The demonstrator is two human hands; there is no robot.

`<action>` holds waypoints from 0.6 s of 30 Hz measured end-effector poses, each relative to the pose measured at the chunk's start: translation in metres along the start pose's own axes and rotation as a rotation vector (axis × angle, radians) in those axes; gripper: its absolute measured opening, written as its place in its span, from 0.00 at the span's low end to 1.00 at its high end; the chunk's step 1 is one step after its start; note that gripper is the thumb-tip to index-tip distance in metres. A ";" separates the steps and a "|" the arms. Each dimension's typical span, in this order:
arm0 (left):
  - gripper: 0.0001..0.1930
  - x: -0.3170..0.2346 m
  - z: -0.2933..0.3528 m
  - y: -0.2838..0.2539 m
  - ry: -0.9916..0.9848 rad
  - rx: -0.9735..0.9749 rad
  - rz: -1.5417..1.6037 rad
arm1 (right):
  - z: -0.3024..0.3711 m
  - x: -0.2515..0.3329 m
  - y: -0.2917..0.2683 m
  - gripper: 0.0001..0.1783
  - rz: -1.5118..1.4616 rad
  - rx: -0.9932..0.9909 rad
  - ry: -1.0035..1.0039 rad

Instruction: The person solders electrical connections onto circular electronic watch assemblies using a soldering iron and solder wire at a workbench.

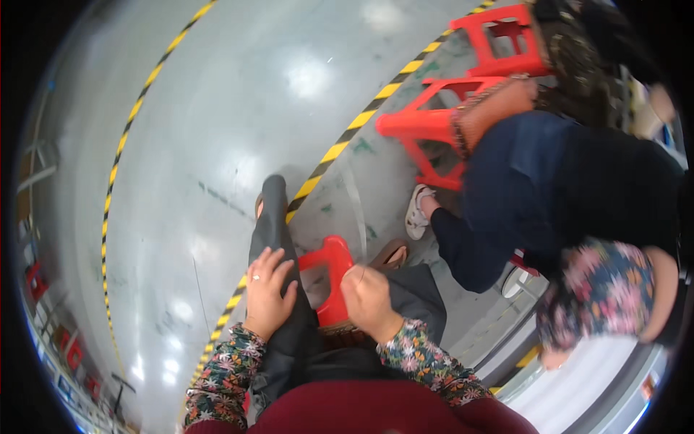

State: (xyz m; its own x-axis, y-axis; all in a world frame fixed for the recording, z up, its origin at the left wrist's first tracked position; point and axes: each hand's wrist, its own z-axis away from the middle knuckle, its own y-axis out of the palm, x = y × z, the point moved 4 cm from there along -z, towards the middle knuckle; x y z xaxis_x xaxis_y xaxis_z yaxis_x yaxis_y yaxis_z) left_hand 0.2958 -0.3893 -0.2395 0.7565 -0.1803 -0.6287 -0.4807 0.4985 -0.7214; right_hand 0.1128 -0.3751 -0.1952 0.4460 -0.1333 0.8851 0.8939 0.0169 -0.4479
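While your left hand (269,293) lies open, seemingly empty, over your thigh (300,343), your right hand (369,300) curls near the red stool (336,264) between your legs, contents unclear; likely a pause, any grasp needing uncurling.

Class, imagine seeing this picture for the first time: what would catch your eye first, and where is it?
Probably the bright red stools at upper right, and the yellow-and-black floor stripes curving across the grey floor. Below, the left hand lies open over the thigh, the right curled.
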 end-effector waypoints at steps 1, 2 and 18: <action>0.25 -0.014 0.001 -0.003 0.152 0.015 0.060 | 0.006 0.017 -0.003 0.12 -0.046 -0.020 -0.013; 0.28 -0.034 0.004 -0.004 0.214 0.032 0.149 | 0.015 0.023 -0.001 0.11 -0.235 -0.011 0.106; 0.09 -0.014 0.108 -0.064 0.724 -0.219 -0.472 | 0.182 0.121 -0.019 0.16 -0.466 -0.093 -0.276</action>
State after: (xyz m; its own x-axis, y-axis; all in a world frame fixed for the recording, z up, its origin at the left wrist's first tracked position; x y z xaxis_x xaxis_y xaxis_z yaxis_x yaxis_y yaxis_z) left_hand 0.3639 -0.3274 -0.1528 0.4667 -0.8546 -0.2277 -0.3200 0.0769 -0.9443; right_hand 0.1582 -0.2111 -0.0567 0.0101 0.1598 0.9871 0.9974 -0.0714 0.0014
